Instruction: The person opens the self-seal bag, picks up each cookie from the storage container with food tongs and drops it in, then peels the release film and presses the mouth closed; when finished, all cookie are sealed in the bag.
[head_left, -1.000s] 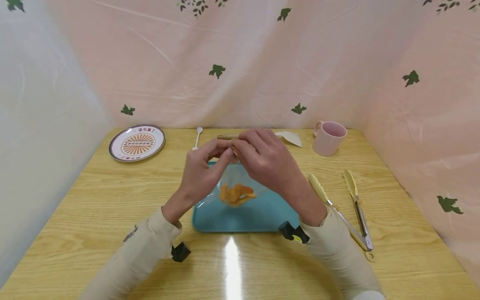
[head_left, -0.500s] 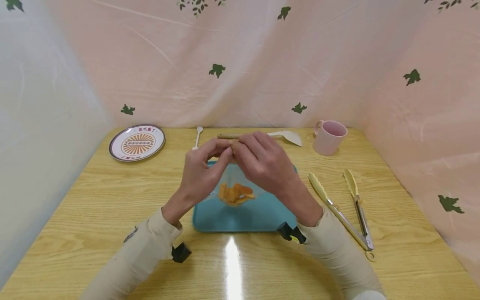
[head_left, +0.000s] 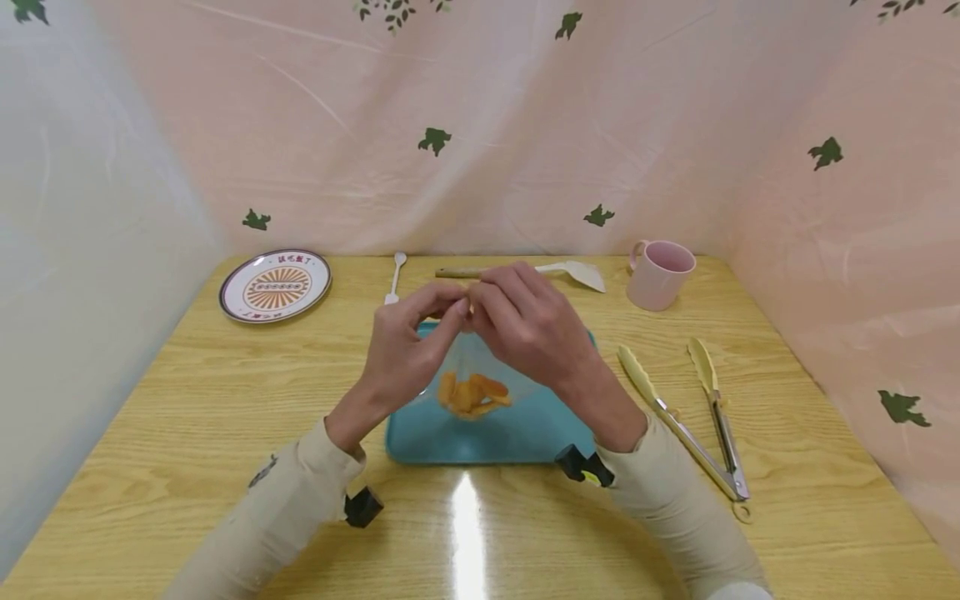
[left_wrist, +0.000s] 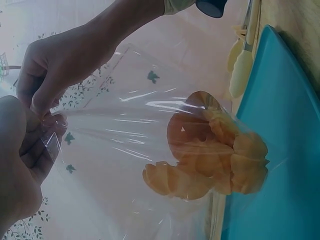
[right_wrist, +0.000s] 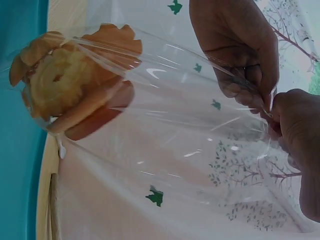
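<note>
My left hand [head_left: 405, 350] and right hand [head_left: 536, 333] meet fingertip to fingertip above the tray, both pinching the gathered neck of a clear plastic bag [left_wrist: 135, 120]. Low in the bag sit several golden-brown pieces that look like pastries or bread [left_wrist: 215, 155], one of them a round piece with a ruffled edge [right_wrist: 60, 80]. Creases run from the pinched neck down toward the food in both wrist views. Beneath the hanging bag lies a blue rectangular tray [head_left: 480, 446]. Curled fingers partly hide the bag's neck.
To the right, metal tongs with yellowish tips [head_left: 690, 437] lie spread. A pink mug [head_left: 660, 279] stands at the back right, near a turner [head_left: 581, 273]. A small white spoon [head_left: 396, 275] and a patterned plate [head_left: 275, 287] are at the back left. Fabric walls surround the table.
The food pieces have swung and settled into a slightly different arrangement. The bag's shiny left side no longer spreads out over the tray. Both hands stay nearly in place, still pinching the neck.
</note>
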